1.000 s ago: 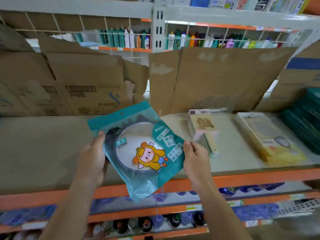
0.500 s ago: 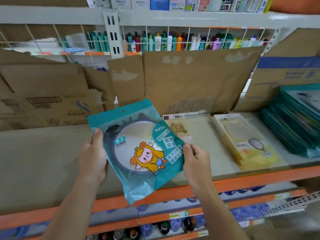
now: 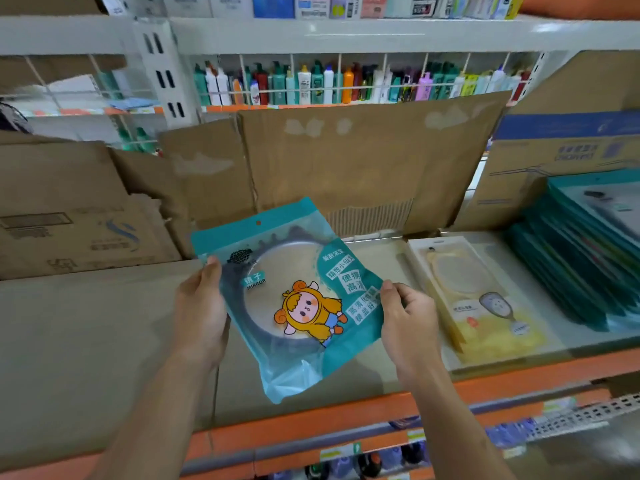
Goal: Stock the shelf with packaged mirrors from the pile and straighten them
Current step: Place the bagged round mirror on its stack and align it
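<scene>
Both hands, left hand [image 3: 202,317] and right hand [image 3: 408,320], pinch teal mirror pouch [image 3: 291,299] edges above shelf [image 3: 86,323]. Round mirror, cartoon sticker inside; teal pile [image 3: 585,258] right.

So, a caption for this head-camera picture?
Left hand and right hand hold a teal packaged mirror at the shelf beside a yellow pack.

A: What is held above the shelf [image 3: 86,323]?
B: A teal packet [image 3: 294,299], with a round dark-rimmed mirror seen through its clear window and a cartoon figure in yellow printed on it. It is tilted, its top edge rising to the right, and is gripped at its side edges by the left hand [image 3: 202,313] and the right hand [image 3: 407,317].
A: And the pile [image 3: 585,258]?
B: Teal packets are stacked aslant at the shelf's right end, and a yellow boxed mirror [image 3: 478,299] is laid flat just beside them
</scene>
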